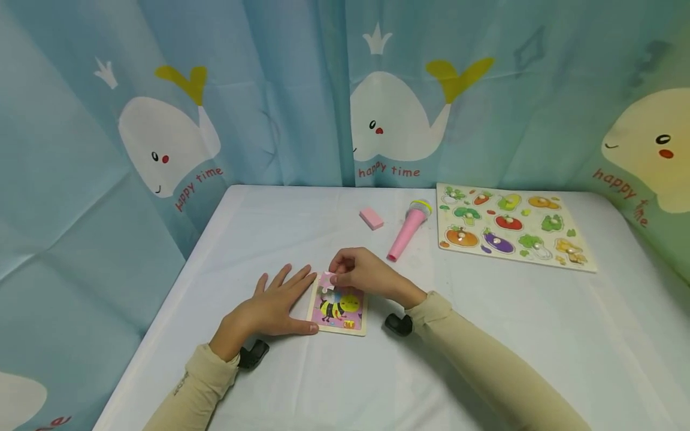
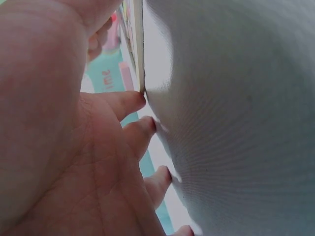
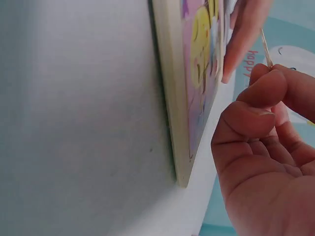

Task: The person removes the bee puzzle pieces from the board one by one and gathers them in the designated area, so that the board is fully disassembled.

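Observation:
A small wooden jigsaw puzzle point(image 1: 336, 311) with a bee picture lies on the white table. Between thumb and forefinger, my right hand point(image 1: 362, 272) pinches a pink puzzle piece point(image 1: 326, 281) above the board's upper left part. The right wrist view shows that piece point(image 3: 266, 48) edge-on, lifted off the board point(image 3: 172, 98). My left hand point(image 1: 277, 305) lies with fingers spread at the board's left side, its thumb at the lower left corner and forefinger near the upper left. In the left wrist view a fingertip of the left hand point(image 2: 98, 147) touches the board's edge point(image 2: 139, 49).
Behind the hands are a pink block point(image 1: 371, 218) and a pink toy microphone point(image 1: 408, 232). A vegetable knob puzzle board point(image 1: 509, 224) lies at the back right. A blue curtain point(image 1: 302, 90) with whales hangs along the table's far edge.

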`<state>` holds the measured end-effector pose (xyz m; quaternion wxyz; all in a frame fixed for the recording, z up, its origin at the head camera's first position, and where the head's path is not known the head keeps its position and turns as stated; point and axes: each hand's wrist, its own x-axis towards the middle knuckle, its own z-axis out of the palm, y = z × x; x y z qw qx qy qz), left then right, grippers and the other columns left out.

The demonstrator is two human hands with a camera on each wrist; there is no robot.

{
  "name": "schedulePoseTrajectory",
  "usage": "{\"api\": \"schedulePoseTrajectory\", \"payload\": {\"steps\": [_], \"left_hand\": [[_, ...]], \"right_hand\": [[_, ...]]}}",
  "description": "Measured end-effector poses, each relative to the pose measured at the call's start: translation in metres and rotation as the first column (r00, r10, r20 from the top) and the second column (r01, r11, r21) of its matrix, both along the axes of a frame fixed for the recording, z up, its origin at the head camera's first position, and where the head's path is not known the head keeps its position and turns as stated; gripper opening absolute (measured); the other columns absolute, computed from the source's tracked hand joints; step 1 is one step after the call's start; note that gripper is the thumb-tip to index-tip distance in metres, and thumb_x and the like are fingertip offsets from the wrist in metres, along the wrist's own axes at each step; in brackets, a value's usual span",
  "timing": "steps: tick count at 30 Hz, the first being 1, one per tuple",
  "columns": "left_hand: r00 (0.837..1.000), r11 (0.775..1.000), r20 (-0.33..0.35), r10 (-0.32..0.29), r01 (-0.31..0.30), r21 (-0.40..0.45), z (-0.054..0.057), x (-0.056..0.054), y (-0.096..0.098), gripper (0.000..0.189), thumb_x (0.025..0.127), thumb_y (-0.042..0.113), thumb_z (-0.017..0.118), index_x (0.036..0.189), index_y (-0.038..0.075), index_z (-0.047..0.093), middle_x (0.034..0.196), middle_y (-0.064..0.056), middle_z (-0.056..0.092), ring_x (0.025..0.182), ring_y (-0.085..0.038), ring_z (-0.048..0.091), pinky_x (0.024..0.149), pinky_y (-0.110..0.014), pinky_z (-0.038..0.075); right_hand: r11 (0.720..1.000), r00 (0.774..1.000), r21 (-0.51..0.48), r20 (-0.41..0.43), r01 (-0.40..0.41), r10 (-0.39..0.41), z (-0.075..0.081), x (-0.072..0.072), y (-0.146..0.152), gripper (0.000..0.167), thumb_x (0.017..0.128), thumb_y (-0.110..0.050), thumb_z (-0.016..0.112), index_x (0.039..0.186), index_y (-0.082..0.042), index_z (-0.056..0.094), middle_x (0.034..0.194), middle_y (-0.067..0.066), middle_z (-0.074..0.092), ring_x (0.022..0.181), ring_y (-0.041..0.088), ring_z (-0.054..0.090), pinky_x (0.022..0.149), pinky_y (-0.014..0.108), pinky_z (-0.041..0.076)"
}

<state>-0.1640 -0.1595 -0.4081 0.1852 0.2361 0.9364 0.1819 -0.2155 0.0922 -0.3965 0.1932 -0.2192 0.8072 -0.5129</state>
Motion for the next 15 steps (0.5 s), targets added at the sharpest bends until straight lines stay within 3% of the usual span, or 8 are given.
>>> {"api": "schedulePoseTrajectory", "payload": {"steps": [6, 11, 15], "left_hand": [[1.0, 1.0, -0.001, 0.0, 0.0, 0.017, 0.0, 0.001, 0.0, 0.108, 0.091, 0.059, 0.08, 0.172, 0.012, 0.025, 0.179, -0.007, 0.016, 0.163, -0.043, 0.002, 0.12, -0.076, -0.002], [1.0, 1.0, 0.001, 0.003, -0.003, 0.014, -0.001, 0.001, 0.0, 0.109, 0.091, 0.06, 0.08, 0.172, 0.013, 0.025, 0.179, -0.007, 0.015, 0.163, -0.043, 0.001, 0.12, -0.076, -0.003], [1.0, 1.0, -0.006, 0.008, -0.008, 0.017, -0.001, 0.002, 0.0, 0.109, 0.09, 0.059, 0.081, 0.172, 0.013, 0.027, 0.179, -0.007, 0.017, 0.163, -0.043, 0.003, 0.12, -0.076, -0.002]], "right_hand": [[0.997, 0.999, -0.063, 0.014, 0.048, -0.047, 0.001, 0.008, 0.012, 0.007, 0.098, -0.003, 0.076, 0.103, 0.001, 0.071, 0.084, 0.007, 0.066, 0.073, 0.022, 0.062, 0.064, 0.028, 0.053], [0.99, 0.995, -0.104, 0.049, 0.093, -0.088, 0.002, 0.013, 0.024, 0.006, 0.098, 0.0, 0.073, 0.104, 0.002, 0.071, 0.087, 0.009, 0.066, 0.082, 0.026, 0.067, 0.074, 0.032, 0.059], [0.983, 0.987, -0.119, 0.085, 0.142, -0.133, 0.0, 0.017, 0.036, 0.007, 0.098, 0.0, 0.072, 0.105, 0.003, 0.071, 0.089, 0.009, 0.065, 0.084, 0.023, 0.066, 0.079, 0.034, 0.061]]}}
